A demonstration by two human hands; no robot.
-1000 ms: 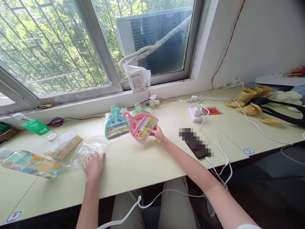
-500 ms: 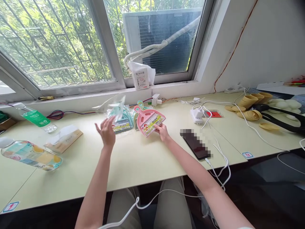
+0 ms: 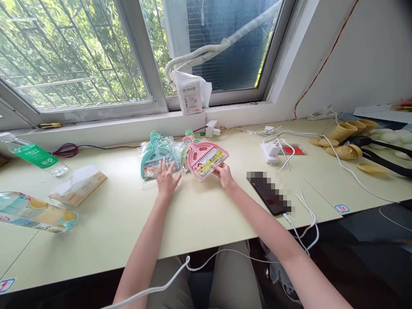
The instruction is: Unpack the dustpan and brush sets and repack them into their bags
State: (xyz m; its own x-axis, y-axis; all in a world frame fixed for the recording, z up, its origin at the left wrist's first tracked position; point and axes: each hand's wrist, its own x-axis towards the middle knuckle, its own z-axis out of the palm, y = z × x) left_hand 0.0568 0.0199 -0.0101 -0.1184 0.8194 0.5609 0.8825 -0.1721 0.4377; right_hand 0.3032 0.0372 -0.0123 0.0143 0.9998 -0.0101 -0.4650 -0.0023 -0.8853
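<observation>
My right hand [image 3: 224,175] grips the lower right edge of a pink dustpan and brush set [image 3: 199,153], which is tilted and has a yellow label across its bristles. Behind it, partly hidden, lie more sets with green and yellow handles. To the left is a stack of green dustpan and brush sets [image 3: 157,150] in clear plastic wrap. My left hand [image 3: 168,179] rests with fingers spread on the front of that stack's wrapping, and holds nothing.
A phone [image 3: 270,193] with a white cable lies right of my right arm. Further right are a white plug adapter [image 3: 270,152] and beige cups [image 3: 347,128]. On the left lie a tissue pack [image 3: 79,184], a green-labelled bottle [image 3: 35,154] and a larger bottle [image 3: 38,212].
My left hand has come down and to the right onto the green stack. The clear plastic blurred above it before is no longer in the air. My right hand still holds the pink set.
</observation>
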